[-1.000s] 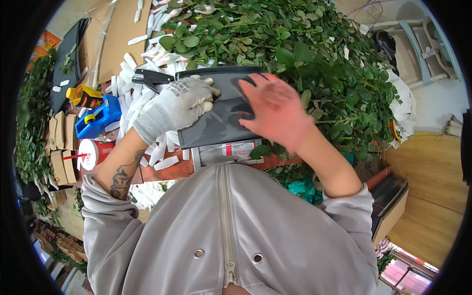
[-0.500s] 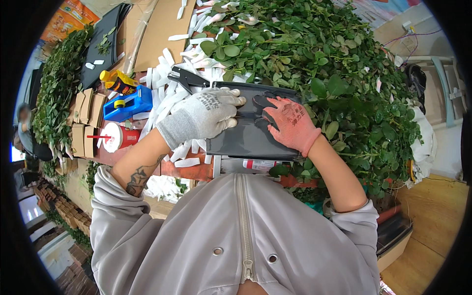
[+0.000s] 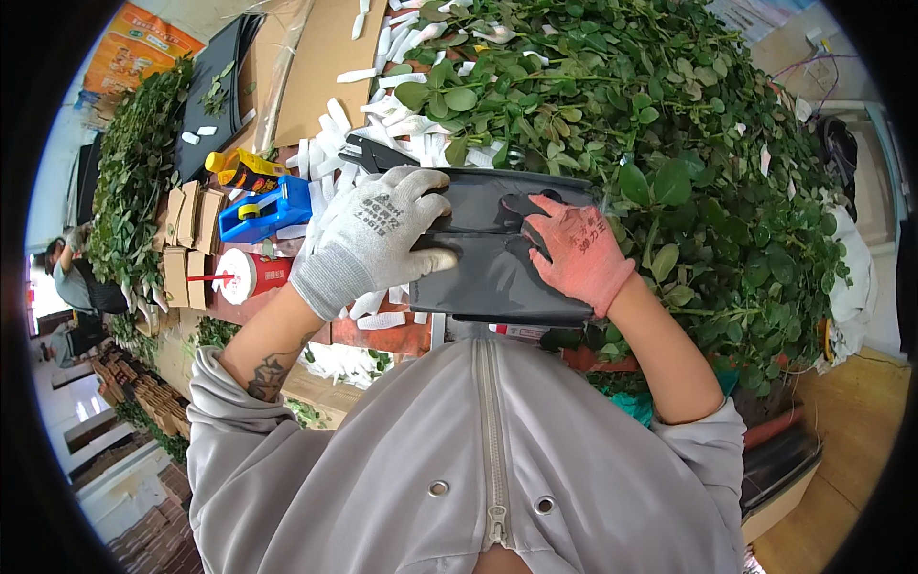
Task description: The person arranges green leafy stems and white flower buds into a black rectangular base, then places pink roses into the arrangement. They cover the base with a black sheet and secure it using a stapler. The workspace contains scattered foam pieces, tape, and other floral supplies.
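A dark, glossy folded sheet (image 3: 497,282) lies in front of my body, with a crease running across it. My left hand (image 3: 378,230), in a pale grey knitted glove, rests on its left part, thumb held apart from the bent fingers. On the right part lies my right hand (image 3: 580,249) in a red glove with black fingertips, fingers stretched over the sheet and partly lost against its dark surface. Just beyond my left hand is a black stapler-like tool (image 3: 373,153), partly hidden.
Leafy rose stems (image 3: 727,191) heap up at the right and back. White mesh sleeves (image 3: 335,120) lie scattered at left. Nearby are a blue tape dispenser (image 3: 263,212), a yellow-capped bottle (image 3: 244,170), a red cup with straw (image 3: 251,275) and cardboard pieces (image 3: 196,215). Another person (image 3: 76,277) is far left.
My left hand has drawn back leftward across the sheet, and its thumb has spread away from the fingers. My right hand stays on the sheet, slightly lower. The whole view has shifted a little.
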`<state>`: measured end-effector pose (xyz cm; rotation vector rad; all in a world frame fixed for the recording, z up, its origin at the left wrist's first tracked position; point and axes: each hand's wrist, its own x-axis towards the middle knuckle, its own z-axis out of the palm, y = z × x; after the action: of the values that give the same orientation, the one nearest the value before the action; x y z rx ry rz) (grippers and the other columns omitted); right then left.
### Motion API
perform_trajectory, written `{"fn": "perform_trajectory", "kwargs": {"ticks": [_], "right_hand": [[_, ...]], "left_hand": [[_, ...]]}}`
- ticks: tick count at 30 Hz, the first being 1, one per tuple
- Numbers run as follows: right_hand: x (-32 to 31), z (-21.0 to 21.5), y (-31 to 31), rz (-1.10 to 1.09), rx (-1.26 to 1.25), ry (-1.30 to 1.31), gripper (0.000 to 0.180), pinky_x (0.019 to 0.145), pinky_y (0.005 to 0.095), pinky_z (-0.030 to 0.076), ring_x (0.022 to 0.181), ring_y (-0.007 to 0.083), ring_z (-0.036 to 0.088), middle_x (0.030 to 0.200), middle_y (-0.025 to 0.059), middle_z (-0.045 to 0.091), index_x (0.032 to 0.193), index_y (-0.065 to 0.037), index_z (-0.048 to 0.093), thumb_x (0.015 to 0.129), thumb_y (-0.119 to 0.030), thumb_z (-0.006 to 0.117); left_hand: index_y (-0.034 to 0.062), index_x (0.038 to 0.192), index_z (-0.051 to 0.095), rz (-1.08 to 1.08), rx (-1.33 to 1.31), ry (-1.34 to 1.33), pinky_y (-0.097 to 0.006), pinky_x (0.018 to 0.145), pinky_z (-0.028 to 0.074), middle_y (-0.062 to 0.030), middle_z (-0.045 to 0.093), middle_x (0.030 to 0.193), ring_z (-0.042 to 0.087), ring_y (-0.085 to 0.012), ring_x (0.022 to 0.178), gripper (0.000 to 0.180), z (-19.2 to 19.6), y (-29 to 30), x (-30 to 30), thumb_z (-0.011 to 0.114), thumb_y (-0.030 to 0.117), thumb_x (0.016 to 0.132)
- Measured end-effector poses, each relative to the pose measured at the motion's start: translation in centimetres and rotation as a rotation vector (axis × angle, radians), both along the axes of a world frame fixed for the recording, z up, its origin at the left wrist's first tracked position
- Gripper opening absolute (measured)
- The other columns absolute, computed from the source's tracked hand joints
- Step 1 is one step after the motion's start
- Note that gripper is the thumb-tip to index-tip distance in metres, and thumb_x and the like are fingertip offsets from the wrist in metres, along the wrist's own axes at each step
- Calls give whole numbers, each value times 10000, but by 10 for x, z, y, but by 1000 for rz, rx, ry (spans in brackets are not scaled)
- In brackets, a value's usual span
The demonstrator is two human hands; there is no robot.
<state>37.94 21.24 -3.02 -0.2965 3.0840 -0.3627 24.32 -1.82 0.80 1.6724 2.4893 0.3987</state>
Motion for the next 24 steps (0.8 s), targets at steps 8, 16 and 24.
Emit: {"fn": "perform_trajectory", "kwargs": {"ticks": [8,16,24], "right_hand": [[5,-14,10,26,-106,110,324,885,428,484,1040,299,611,1323,145,540,1079,-77,597,830,-278,648],[7,-10,7,-47,-104,9,368,928,437,460,1106,324,573,1339,143,520,1136,-84,594,839,-296,644],[6,20,7,26,150,-184,551,1159,410,260,1338,326,392,1437,170,422,1268,-73,557,836,-409,621]], "left_hand": [[59,821,651,-93,-50,-108,-441,904,455,-72,599,1158,564,-300,1097,242,-2,5,-1,739,274,756],[38,1010,684,-289,73,-109,-404,1008,467,-97,646,1208,564,-287,1198,270,-17,6,-10,671,262,861],[28,1116,644,-335,24,-242,-429,906,506,-124,674,1064,624,-336,1020,317,-14,18,-23,653,244,884]]}}
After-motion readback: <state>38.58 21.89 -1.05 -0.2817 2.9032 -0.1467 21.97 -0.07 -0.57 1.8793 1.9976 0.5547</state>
